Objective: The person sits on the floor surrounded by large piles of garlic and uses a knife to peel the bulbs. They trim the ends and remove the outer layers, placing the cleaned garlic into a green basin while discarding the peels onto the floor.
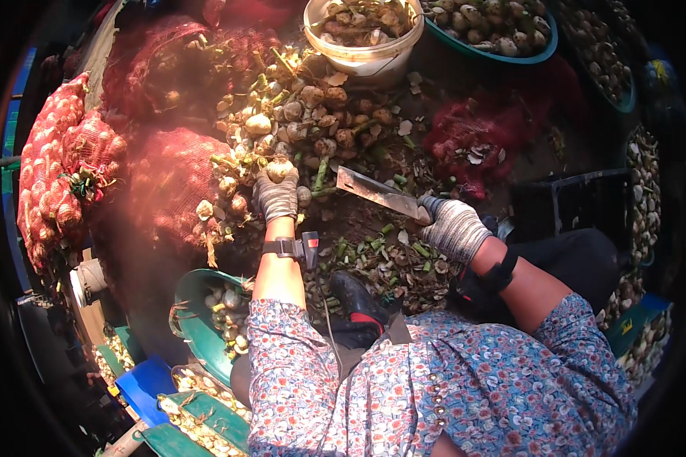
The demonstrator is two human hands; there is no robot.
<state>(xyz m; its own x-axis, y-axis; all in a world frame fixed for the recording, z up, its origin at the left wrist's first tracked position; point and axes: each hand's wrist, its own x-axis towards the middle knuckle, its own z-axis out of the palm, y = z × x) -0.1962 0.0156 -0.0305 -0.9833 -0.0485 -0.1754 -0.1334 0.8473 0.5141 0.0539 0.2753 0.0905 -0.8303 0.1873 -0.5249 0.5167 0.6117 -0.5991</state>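
Observation:
In gray striped gloves, my left hand (276, 198) is closed around a garlic bulb (280, 169) at the near edge of a heap of garlic (324, 114) with stems and roots on it. My right hand (457, 230), gloved the same way, grips the handle of a broad-bladed knife (375, 192). The blade points left toward the heap and stays apart from the bulb. Below both hands, cut green stems and trimmings (389, 263) litter the ground near my black shoe (351, 295).
Red net sacks (179, 183) of bulbs crowd the left. A white bucket (381, 65) and a teal basin (503, 57) of garlic stand at the far side. By my left forearm sits a green tub (194, 316); at right are a crumpled red net (476, 141) and black crate (587, 183).

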